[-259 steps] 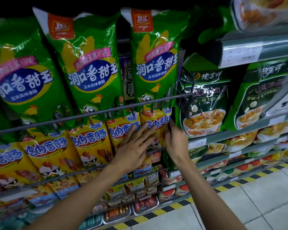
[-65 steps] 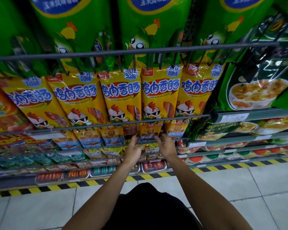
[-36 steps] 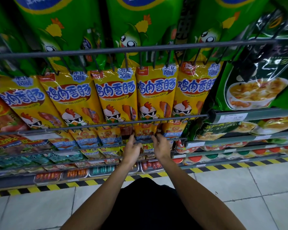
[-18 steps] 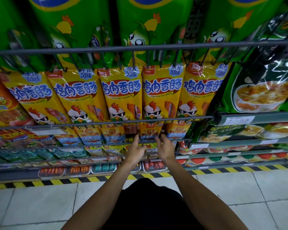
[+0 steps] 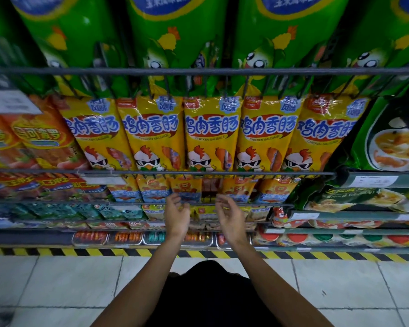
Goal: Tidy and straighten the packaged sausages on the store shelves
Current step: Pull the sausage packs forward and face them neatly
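Head view: five yellow chicken sausage packs [image 5: 211,135] hanging; left hand [image 5: 178,214], right hand [image 5: 229,214] grip nothing, fingers loose.

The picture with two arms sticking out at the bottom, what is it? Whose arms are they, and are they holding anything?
A camera worn on a person's head took it, looking forward and down, so the arms are that person's own. They stand at a shop shelf. The left hand and right hand reach toward the small orange packets hanging low on the rack, fingers loosely curled, holding nothing. Above hang yellow chicken sausage bags in a row behind a metal rail, and big green bags higher up. Below is the tiled floor.
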